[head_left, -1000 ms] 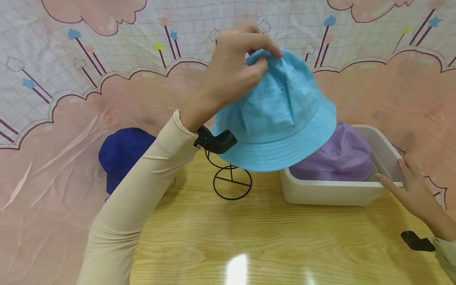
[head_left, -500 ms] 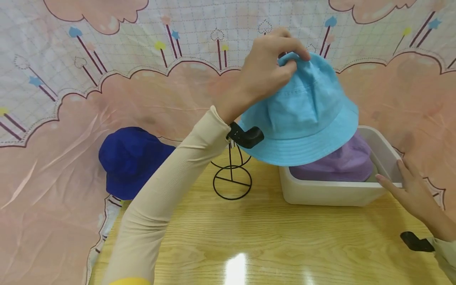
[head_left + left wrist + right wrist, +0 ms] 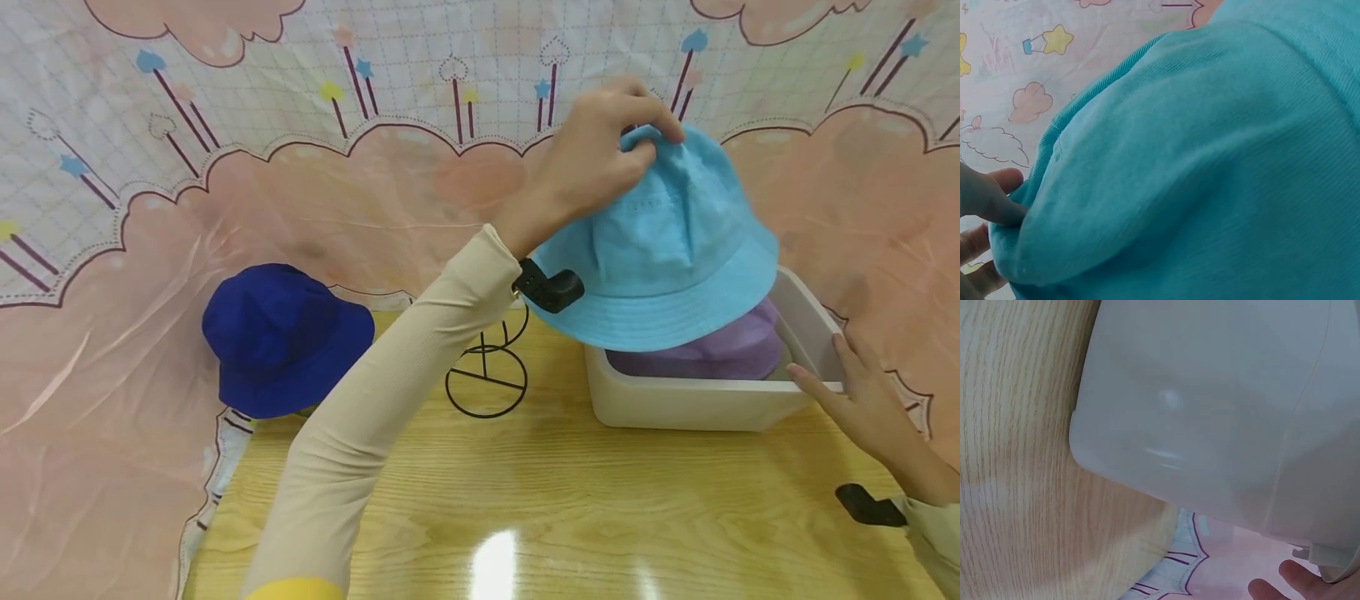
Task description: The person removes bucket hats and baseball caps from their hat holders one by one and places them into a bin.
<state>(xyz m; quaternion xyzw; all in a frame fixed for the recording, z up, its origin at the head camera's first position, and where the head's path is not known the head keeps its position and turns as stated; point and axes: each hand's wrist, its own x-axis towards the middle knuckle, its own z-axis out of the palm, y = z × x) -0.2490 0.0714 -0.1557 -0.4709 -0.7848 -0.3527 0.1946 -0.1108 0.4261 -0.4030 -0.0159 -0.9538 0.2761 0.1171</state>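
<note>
My left hand [image 3: 600,158] pinches the crown of a light blue bucket hat [image 3: 675,242] between thumb and fingers, and the hat hangs brim down in the air. Its cloth [image 3: 1197,150] fills most of the left wrist view. Behind and below it stands a white bin [image 3: 690,404], with a purple hat [image 3: 727,346] inside, partly hidden. At the bin's right end my right hand [image 3: 873,408] rests on the rim with fingers extended. The right wrist view shows the bin's outer wall [image 3: 1197,412] and fingertips [image 3: 1297,578] by the rim.
On the left of the wooden table [image 3: 525,492] sits a dark blue bucket hat [image 3: 281,337]. A black wire stand [image 3: 483,379] is mid-table, partly hidden by my left arm. A patterned cloth [image 3: 420,192] hangs behind and drapes down the left side.
The left hand has carried the light blue hat rightwards, to in front of the bin, and slightly down in the last half second. The right hand stays at the bin's rim.
</note>
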